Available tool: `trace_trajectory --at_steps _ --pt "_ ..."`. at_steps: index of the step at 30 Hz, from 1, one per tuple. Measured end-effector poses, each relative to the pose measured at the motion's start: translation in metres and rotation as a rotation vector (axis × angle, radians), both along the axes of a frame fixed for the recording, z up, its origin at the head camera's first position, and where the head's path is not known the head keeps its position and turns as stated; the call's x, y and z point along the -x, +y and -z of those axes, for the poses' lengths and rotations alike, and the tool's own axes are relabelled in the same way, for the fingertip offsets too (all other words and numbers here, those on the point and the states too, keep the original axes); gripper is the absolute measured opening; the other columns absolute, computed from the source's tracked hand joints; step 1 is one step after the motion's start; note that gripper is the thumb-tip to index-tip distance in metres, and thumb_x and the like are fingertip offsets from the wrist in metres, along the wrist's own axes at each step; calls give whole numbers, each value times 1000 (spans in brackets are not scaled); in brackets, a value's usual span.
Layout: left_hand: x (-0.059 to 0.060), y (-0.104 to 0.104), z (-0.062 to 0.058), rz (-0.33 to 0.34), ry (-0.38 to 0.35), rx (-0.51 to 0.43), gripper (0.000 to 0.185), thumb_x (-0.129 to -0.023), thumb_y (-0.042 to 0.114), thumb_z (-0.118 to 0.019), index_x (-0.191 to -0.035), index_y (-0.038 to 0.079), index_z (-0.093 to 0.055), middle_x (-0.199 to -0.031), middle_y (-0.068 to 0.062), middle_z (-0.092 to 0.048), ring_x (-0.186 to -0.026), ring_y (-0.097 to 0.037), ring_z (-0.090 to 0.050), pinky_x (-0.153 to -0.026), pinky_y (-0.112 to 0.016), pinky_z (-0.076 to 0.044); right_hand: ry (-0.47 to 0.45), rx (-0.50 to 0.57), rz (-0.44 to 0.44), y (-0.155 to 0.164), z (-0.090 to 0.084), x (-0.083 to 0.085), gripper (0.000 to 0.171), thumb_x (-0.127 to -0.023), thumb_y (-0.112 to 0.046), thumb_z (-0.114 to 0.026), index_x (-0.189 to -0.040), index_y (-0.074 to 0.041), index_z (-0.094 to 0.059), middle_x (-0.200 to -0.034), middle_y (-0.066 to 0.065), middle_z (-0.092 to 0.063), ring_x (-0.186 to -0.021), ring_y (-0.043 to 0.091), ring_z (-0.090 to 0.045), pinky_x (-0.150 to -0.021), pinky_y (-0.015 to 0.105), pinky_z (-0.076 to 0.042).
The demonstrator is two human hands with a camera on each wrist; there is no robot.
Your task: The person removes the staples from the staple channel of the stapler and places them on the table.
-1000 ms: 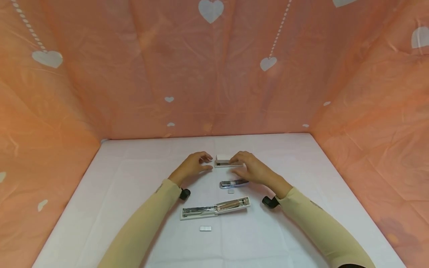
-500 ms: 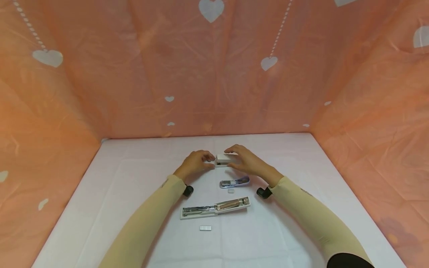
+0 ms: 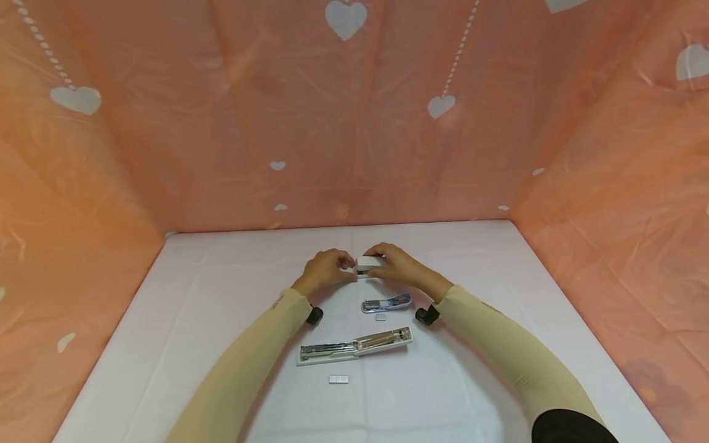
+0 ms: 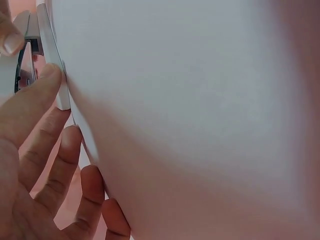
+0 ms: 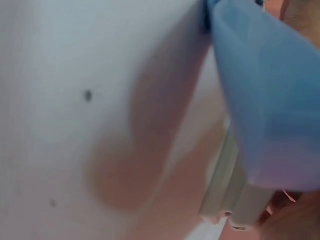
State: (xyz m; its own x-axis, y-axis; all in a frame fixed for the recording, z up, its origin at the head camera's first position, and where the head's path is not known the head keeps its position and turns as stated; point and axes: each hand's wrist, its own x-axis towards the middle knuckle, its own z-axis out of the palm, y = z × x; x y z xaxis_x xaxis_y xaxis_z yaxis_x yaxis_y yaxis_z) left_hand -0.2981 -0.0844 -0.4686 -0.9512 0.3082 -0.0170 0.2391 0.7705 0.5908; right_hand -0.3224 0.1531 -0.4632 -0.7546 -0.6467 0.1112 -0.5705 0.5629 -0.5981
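Both hands meet at a small white box (image 3: 368,266) that sits on the white table (image 3: 166,320), toward the middle and a little beyond the other items. The left hand (image 3: 325,271) comes in from the left with its fingers curled, the fingertips (image 4: 50,75) pressed against the box's left end; in the left wrist view a thumb and forefinger pinch a thin white edge of it. The right hand (image 3: 400,267) curves over the box's right end and top, fingers bent round it. The box's near face shows a dark opening, but what lies inside cannot be made out.

Nearer the person, just in front of the right hand, lies a small blue-and-metal stapler (image 3: 387,303), with a tiny grey block of staples (image 3: 380,317) beside it. Closer still rests a long white stapler (image 3: 355,345) opened flat, its metal channel exposed along its length; whether staples sit in that channel cannot be told. Another short strip of staples (image 3: 338,379) lies apart, nearest the person. Orange cloth with white hearts (image 3: 354,123) hangs behind and on both sides of the table.
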Motion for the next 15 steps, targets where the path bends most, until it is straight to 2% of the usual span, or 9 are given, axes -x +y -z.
trace_trajectory --at_steps 9,15 --pt "0 3 -3 -15 2 7 24 -91 30 -89 -110 18 -79 -110 -1 -74 -107 -24 -68 -99 -54 -48 -20 -7 87 -1 3 0 39 -97 -17 -82 -129 2 -70 -127 17 -70 -119 32 -66 -106 49 -52" --pt "-3 4 -5 -21 -15 4 23 -91 28 -88 -108 17 -79 -110 -2 -75 -107 -25 -68 -99 -54 -48 -9 6 79 0 7 -1 37 -97 -18 -82 -128 1 -71 -126 17 -70 -119 32 -66 -106 49 -51"
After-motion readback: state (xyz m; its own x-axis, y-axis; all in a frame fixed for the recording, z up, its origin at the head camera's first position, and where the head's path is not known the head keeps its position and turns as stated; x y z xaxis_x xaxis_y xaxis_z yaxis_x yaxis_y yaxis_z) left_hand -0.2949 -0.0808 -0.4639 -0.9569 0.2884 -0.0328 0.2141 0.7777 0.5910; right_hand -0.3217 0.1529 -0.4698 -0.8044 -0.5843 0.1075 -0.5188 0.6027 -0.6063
